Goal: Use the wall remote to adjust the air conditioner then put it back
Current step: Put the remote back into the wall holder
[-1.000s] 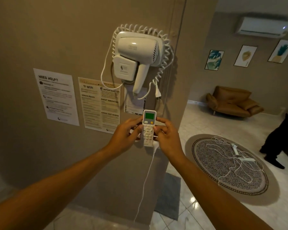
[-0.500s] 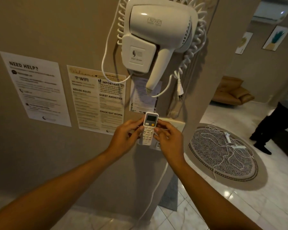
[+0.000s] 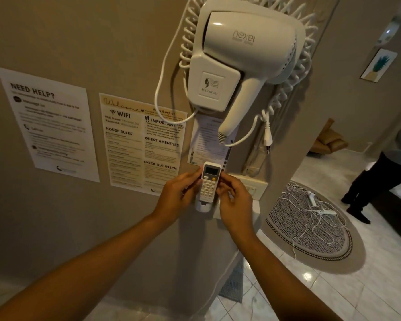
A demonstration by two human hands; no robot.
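Observation:
A small white remote (image 3: 209, 181) with a grey screen and an orange button stands upright against the wall, its lower end inside a white wall holder (image 3: 202, 206). My left hand (image 3: 177, 196) grips its left edge with thumb and fingers. My right hand (image 3: 235, 202) holds its right edge. Only a sliver of the air conditioner (image 3: 388, 33) shows, at the top right edge with a small light.
A white wall-mounted hair dryer (image 3: 239, 59) with a coiled cord hangs just above. Printed notices (image 3: 139, 142) are stuck to the wall on the left. A white switch plate (image 3: 252, 186) sits right of the remote. A person's dark legs (image 3: 375, 181) stand by a round rug (image 3: 310, 225) with white cables.
The view has closed in on the wall. Both hands have carried the remote toward the wall, and its lower end now sits in the holder. Its screen no longer glows green.

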